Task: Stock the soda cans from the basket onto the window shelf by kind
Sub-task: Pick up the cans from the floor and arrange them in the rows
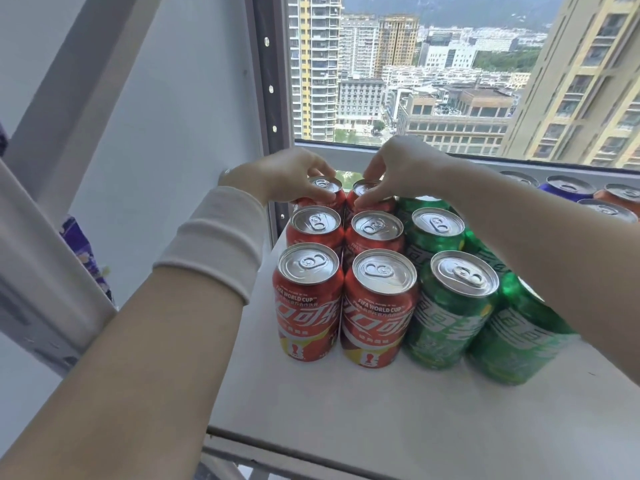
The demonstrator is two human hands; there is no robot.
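Note:
Red cola cans stand in two columns on the white window shelf (346, 403). My left hand (287, 174) grips the top of the rear left red can (325, 188). My right hand (398, 168) grips the top of the rear right red can (363, 195). In front of them stand two middle red cans (315, 225) and two front red cans (379, 306). Green soda cans (453, 306) stand in rows right beside the red ones, partly hidden under my right forearm. The basket is out of view.
A blue can (568, 188), an orange can (623, 195) and silver can tops stand at the far right by the window. The dark window frame (268, 98) and a white wall bound the shelf on the left. Bare shelf surface lies in front of the cans.

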